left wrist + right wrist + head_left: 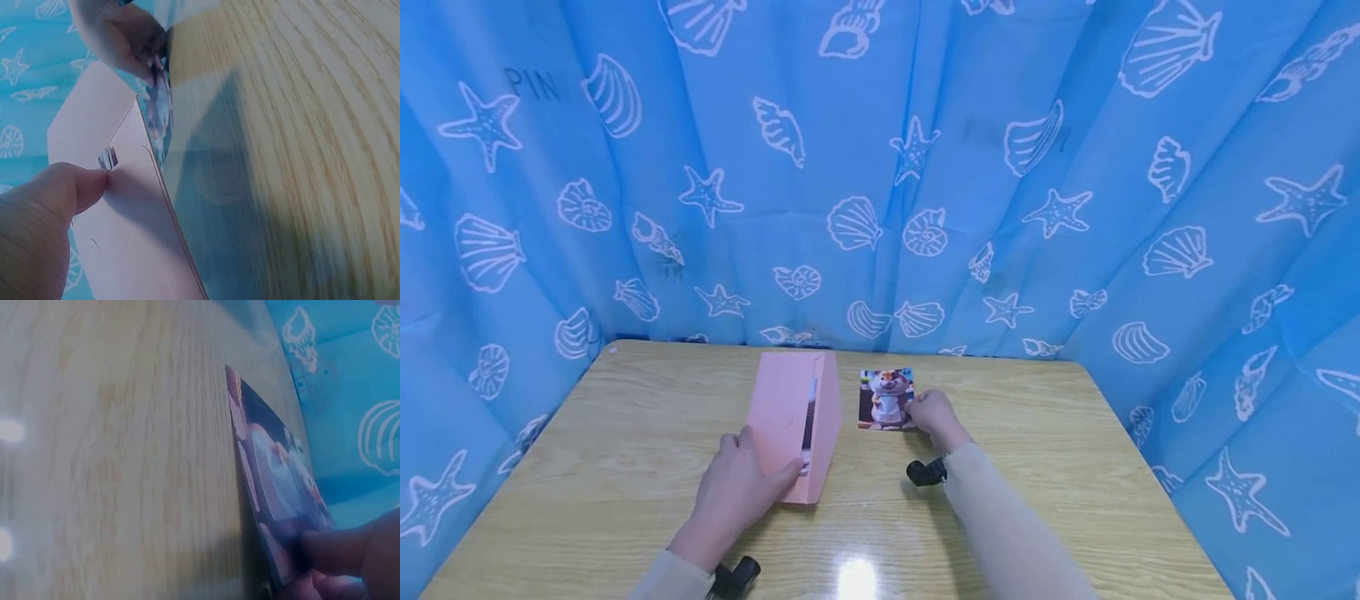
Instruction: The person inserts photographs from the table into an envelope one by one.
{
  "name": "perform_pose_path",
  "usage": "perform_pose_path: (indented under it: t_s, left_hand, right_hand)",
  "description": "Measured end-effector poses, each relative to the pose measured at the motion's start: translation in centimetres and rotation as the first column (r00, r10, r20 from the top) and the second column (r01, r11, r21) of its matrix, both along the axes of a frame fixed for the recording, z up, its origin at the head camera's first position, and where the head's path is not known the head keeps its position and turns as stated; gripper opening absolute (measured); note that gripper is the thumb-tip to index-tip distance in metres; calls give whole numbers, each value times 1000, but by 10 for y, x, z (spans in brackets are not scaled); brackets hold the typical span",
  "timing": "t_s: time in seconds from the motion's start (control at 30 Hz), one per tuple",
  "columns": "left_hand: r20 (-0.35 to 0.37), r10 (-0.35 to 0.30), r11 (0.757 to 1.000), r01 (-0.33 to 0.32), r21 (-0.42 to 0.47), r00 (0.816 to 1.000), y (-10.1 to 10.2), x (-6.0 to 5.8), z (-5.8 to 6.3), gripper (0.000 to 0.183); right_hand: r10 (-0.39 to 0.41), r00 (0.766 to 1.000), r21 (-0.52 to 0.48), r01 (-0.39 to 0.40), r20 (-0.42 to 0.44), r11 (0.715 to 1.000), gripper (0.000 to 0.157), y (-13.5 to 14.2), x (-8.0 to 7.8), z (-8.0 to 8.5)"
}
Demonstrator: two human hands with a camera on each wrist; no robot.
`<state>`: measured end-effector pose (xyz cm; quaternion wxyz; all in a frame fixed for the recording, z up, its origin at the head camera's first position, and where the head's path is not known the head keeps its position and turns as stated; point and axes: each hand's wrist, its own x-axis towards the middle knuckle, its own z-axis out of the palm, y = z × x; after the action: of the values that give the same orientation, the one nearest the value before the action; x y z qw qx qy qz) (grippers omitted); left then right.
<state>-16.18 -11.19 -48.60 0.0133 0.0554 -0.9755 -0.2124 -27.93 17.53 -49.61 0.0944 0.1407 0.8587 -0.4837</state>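
My left hand [733,483] grips a pink envelope [775,400] by its near left side, fingers at the outer edge and thumb at the opening. The flap stands raised along the right, and a strip of printed cards [809,425] shows inside. To the right of it, my right hand [938,419] pinches a square photo card [886,406] by its lower right corner. A cartoon animal in a white apron is printed on the card. In the right wrist view the thumb [337,550] lies across the card's printed face, which slants above the table.
Both hands work over a light wood-grain table [1037,467]. A blue curtain [880,167] with white shells and starfish hangs behind the far edge and around both sides. Small black wrist cameras sit at the left cuff and the right cuff.
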Motion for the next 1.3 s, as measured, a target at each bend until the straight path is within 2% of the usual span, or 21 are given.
perform_pose_path:
  t_s: [0.17,0.33,0.63,0.97,1.17,1.3]
  left_hand:
    - [6,4,1000,-4,8,1000,2,0,2,106]
    - [-14,-7,1000,7,6,1000,2,1,2,105]
    - [1,-12,1000,12,3,1000,1,0,2,106]
    - [-19,-27,1000,27,14,999,1,1,0,107]
    - [10,-15,1000,15,14,1000,4,1,3,110]
    - [29,-15,1000,15,18,999,5,2,4,111]
  right_hand:
    - [15,1000,46,-14,-14,999,18,4,2,0]
    - [22,997,49,-19,-69,999,14,4,7,5]
    - [55,983,-87,-71,-173,994,15,4,20,29]
    - [43,974,-128,-73,-222,989,13,3,28,47]
    - [14,966,-156,-56,-260,986,13,-1,32,54]
    - [-8,952,-194,-54,-307,979,16,-5,36,59]
